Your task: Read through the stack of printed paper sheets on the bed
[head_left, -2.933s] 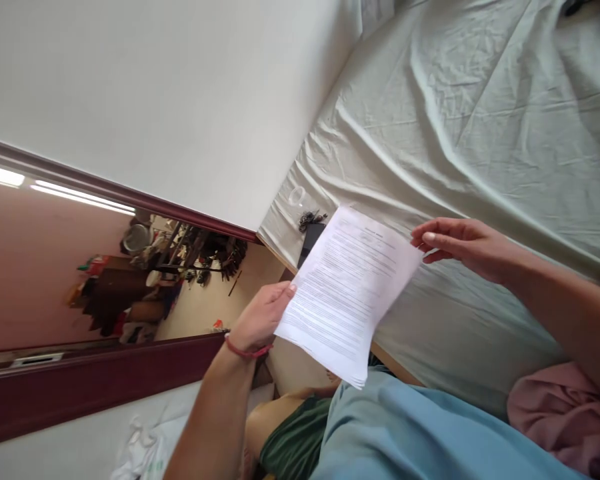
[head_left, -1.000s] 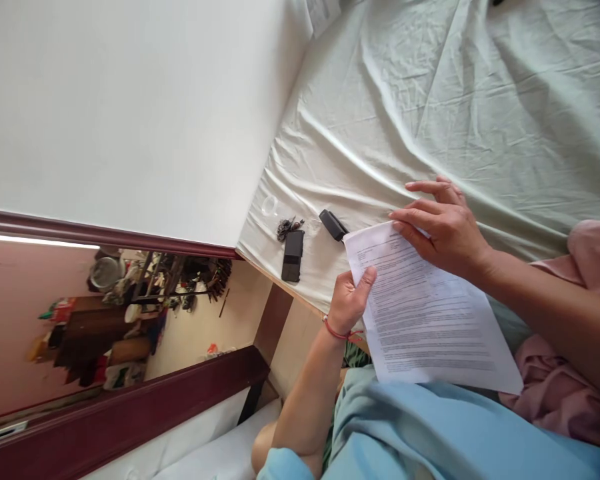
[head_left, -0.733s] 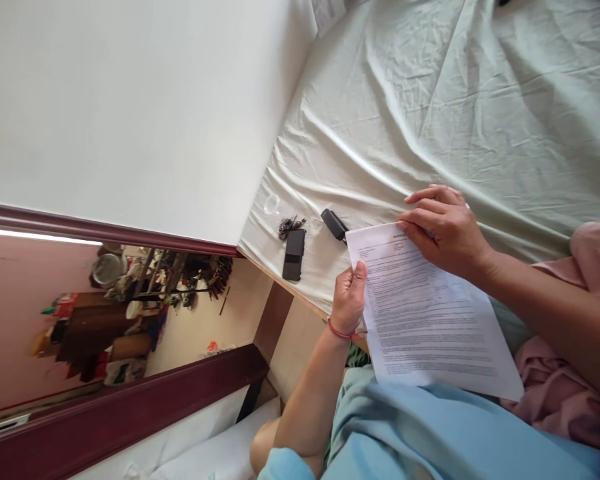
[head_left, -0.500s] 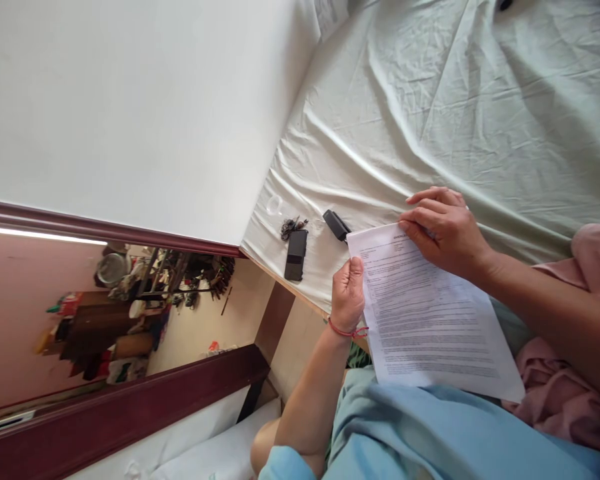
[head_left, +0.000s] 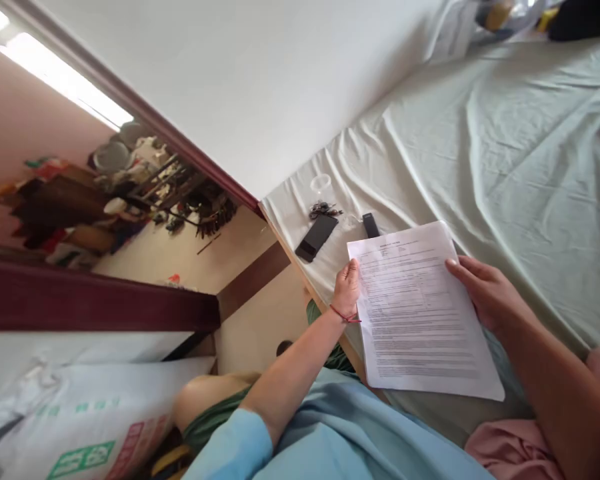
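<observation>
A printed paper sheet [head_left: 415, 320], possibly with more sheets beneath it, is held up in front of my lap, its text facing me. My left hand [head_left: 347, 288], with a red thread at the wrist, grips the upper left edge, thumb on top. On the opposite edge my right hand [head_left: 490, 290] is closed, its thumb on the front and its fingers partly behind. Just past the top of the paper lies a small black object [head_left: 371, 225], partly covered by it. A black phone [head_left: 318, 237] rests to the left, beside a coiled dark cable [head_left: 325, 210].
A pale green sheet [head_left: 505, 167] with folds covers the bed. A clear round lid or cup [head_left: 321, 183] lies near the white wall [head_left: 260, 87]. Pink cloth [head_left: 513, 447] is at lower right. A printed white sack [head_left: 95, 413] stands at lower left, below a dark red beam [head_left: 95, 297].
My right hand has moved from the top edge of the paper down to its right edge and taken hold there. My left hand keeps its grip. The view has turned.
</observation>
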Demonstrator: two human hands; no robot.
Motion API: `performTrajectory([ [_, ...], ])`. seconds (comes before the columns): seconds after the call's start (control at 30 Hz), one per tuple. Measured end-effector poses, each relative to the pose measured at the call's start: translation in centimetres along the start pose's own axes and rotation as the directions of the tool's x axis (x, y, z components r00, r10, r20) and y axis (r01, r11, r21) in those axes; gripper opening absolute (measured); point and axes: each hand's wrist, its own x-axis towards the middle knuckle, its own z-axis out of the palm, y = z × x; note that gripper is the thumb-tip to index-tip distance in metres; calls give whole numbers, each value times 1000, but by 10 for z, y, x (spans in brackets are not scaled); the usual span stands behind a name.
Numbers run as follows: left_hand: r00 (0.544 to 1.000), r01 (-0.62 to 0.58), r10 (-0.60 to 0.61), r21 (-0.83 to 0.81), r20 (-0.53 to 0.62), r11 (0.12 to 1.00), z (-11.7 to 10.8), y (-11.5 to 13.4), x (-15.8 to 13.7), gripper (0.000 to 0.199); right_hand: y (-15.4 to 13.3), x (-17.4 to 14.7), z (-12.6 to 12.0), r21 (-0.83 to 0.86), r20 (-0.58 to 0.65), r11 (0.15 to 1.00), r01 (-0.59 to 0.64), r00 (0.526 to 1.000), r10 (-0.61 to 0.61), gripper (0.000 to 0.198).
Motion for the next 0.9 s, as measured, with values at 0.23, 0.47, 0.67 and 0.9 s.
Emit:
performTrajectory([
  [0.23, 999, 21, -20, -61, 29, 998, -1, 6, 12, 50, -7, -4, 3, -177, -48, 983, -48, 998, 40, 36],
  [0.47, 986, -164, 151, 234, 75, 958, -4, 21, 32, 52, 5, 7, -11, -145, -63, 981, -132, 990, 124, 28],
  [0.67, 992, -110, 117, 140, -45, 984, 9, 16, 38, 42, 13, 11, -7, -52, -46, 997, -53, 998, 51, 48],
  [0.9, 997, 54, -50, -60, 60, 997, 9, 29, 22, 33, 5, 7, 2, 80, -148, 997, 17, 989, -5, 48],
])
